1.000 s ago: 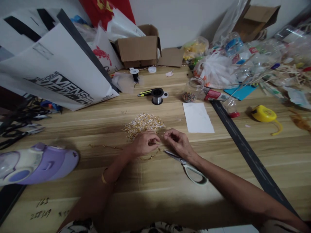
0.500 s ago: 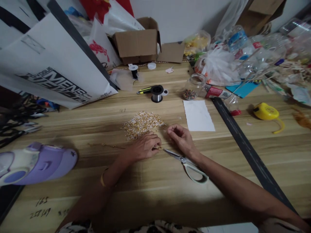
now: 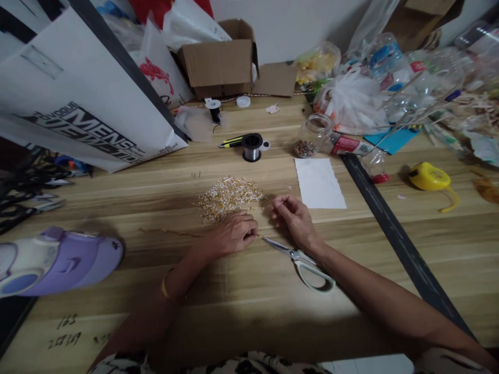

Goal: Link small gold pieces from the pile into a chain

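My left hand (image 3: pixel 236 231) is closed, its fingers pinched together on a thin gold chain (image 3: pixel 167 231). The chain trails out to the left along the table, and a small gold end shows by the fingertips. Thumb and fingers of my right hand (image 3: pixel 294 219) are curled into a pinch; whatever lies between them is too small to make out. Just beyond my left hand is a pile of small gold and clear beaded pieces (image 3: pixel 230 196). Scissors with pale handles (image 3: pixel 317 275) lie beside my right wrist, tips pointing toward my left fingertips.
Behind the pile sit a wire spool (image 3: pixel 252 148), a yellow-black cutter (image 3: pixel 230 142) and a jar of beads (image 3: pixel 312 137). White paper (image 3: pixel 320 183), a dark strip (image 3: pixel 390 223) and a tape measure (image 3: pixel 429 176) are at right. A purple appliance (image 3: pixel 74 262) stands left.
My right hand has shifted slightly right and away from my left hand, still pinched. My left hand stays nearly in place, and less of the gold end shows at its fingertips.
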Demonstrator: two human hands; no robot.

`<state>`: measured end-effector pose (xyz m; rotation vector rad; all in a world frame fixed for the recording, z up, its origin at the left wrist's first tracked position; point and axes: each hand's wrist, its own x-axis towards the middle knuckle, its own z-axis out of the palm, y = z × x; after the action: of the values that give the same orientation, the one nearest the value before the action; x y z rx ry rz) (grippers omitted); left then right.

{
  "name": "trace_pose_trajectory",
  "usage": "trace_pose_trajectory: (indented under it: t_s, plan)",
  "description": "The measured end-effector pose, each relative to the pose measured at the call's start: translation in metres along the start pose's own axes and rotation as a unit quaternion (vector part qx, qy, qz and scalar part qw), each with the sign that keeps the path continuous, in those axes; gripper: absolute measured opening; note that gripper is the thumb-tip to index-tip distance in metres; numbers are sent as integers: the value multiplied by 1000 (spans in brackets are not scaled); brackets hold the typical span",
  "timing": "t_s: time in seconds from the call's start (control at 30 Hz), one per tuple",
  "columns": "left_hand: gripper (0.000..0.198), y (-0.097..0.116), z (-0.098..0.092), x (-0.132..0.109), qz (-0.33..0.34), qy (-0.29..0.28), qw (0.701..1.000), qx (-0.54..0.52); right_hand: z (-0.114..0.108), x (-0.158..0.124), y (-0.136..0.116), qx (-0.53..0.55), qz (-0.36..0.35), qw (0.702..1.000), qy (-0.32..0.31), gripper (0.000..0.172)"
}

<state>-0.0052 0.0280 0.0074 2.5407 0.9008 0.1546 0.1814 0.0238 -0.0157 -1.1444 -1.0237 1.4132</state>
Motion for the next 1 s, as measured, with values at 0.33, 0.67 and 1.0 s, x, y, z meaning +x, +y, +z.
trace_pose_trajectory:
  t_s: [0.33,0.67,1.0]
  plan:
    - [11,-1,6,-1,13,25,1000,-5,-2,0,3,-3,-5,1000,-15,28]
    - [22,-1,7,2,9,46,999,-28,-2,0,4,-7,-6,1000,-21,29]
    - [26,-7,9,4,6,62,997,-36,-2,0,3,-29,-17,999,-29,27]
